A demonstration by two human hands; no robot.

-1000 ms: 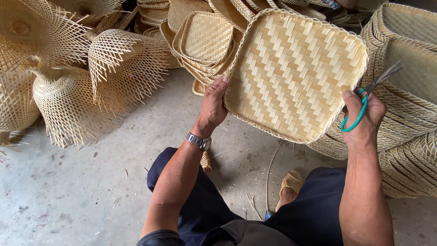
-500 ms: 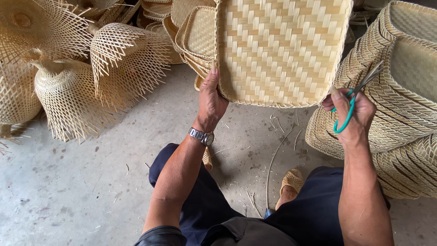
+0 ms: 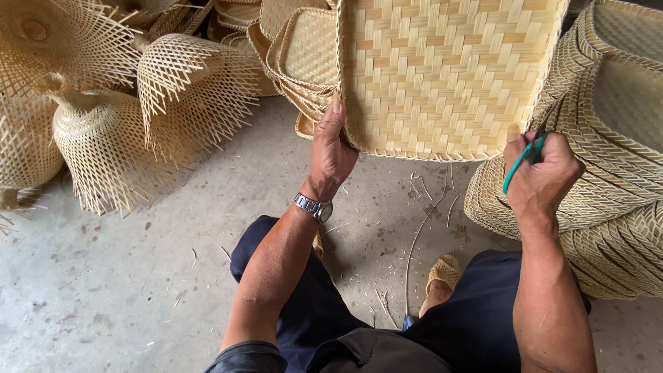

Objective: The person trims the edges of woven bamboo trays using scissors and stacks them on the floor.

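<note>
A square woven bamboo tray (image 3: 442,76) is held up in front of me, its underside facing the camera. My left hand (image 3: 331,148) grips its lower left edge, thumb along the rim; a metal watch sits on that wrist. My right hand (image 3: 542,176) is closed around green-handled scissors (image 3: 525,159) at the tray's lower right corner. The blades are mostly hidden behind the fingers and the tray rim.
A tall stack of finished woven trays (image 3: 608,166) stands at the right. More trays (image 3: 297,62) are piled behind. Unfinished baskets with loose splayed strips (image 3: 117,117) lie at the left. Bamboo trimmings litter the concrete floor (image 3: 138,290) near my sandalled foot (image 3: 442,273).
The tray has been turned from a tilted diamond to squarer and lifted nearer the camera. My right hand with the scissors has closed in on its lower right corner.
</note>
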